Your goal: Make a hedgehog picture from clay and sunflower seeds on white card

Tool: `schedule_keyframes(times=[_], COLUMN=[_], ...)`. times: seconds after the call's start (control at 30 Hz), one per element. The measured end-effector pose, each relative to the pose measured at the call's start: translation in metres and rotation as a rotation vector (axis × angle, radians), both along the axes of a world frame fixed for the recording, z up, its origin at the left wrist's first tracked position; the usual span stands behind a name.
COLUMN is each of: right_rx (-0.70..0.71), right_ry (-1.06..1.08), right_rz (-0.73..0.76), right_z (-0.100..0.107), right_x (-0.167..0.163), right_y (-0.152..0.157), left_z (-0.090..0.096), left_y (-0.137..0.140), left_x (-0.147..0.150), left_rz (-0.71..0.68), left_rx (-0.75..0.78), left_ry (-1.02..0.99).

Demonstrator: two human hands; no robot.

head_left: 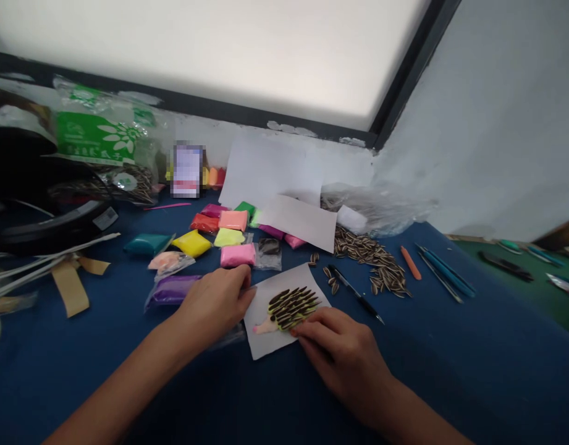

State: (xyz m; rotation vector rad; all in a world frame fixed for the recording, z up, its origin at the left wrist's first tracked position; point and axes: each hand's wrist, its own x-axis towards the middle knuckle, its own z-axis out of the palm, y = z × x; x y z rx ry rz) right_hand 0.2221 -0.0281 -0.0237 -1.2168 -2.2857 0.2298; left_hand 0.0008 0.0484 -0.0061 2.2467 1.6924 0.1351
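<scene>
A clay hedgehog (288, 308), with a yellow-green body stuck with striped sunflower seeds and a pink snout, lies on a small white paper (265, 337) on the blue table. My left hand (217, 303) rests on the paper's left edge and pins it down. My right hand (344, 352) touches the hedgehog's rear lower side with its fingertips. A loose pile of sunflower seeds (370, 256) lies just beyond the paper to the right, and a black pen (356, 293) lies between the seeds and my right hand.
Several coloured clay packets (223, 232) lie behind my left hand, a purple one (173, 289) nearest. White sheets (284, 179), a clear bag (381, 210) and a green seed bag (99, 139) stand at the back. Modelling tools (442, 269) lie right; cables and tape (71, 284) left.
</scene>
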Motion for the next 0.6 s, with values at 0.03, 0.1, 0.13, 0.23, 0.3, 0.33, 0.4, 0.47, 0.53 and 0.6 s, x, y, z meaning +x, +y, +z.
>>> schedule_keyframes(times=[0.03,0.1,0.13,0.23,0.3,0.33,0.4,0.47,0.53,0.6], right_rx=[-0.005,-0.009,-0.013,-0.026,-0.042,-0.051,-0.074,-0.098,-0.120,-0.128], right_ry=[-0.005,-0.023,-0.033,-0.051,-0.057,-0.061,-0.080,-0.105,-0.130,-0.142], right_rz=[-0.007,-0.012,-0.014,-0.016,-0.016,-0.018,-0.026,-0.038,-0.056,-0.071], right_z=[0.000,0.001,0.001,0.002,0.003,0.004,0.006,0.008,0.009,0.010], right_x=[-0.001,-0.003,-0.004,-0.006,-0.006,-0.007,-0.008,-0.009,-0.011,-0.013], right_y=[0.000,0.000,0.000,0.000,-0.001,-0.001,0.000,0.001,0.002,0.003], left_z=[0.000,0.001,0.001,0.002,0.003,0.003,0.002,0.002,0.001,0.001], left_y=[0.000,-0.001,-0.001,-0.002,-0.002,-0.002,-0.002,-0.002,-0.002,-0.002], left_x=[0.000,0.001,0.001,0.002,0.002,0.002,0.002,0.002,0.001,0.002], left_rz=[0.006,0.014,0.015,0.012,0.008,0.008,0.008,0.011,0.014,0.012], left_rx=[-0.001,-0.001,0.001,0.002,0.003,0.004,0.004,0.001,0.003,0.004], left_ry=[0.000,0.004,0.009,0.020,0.022,0.023,0.028,0.028,0.026,0.029])
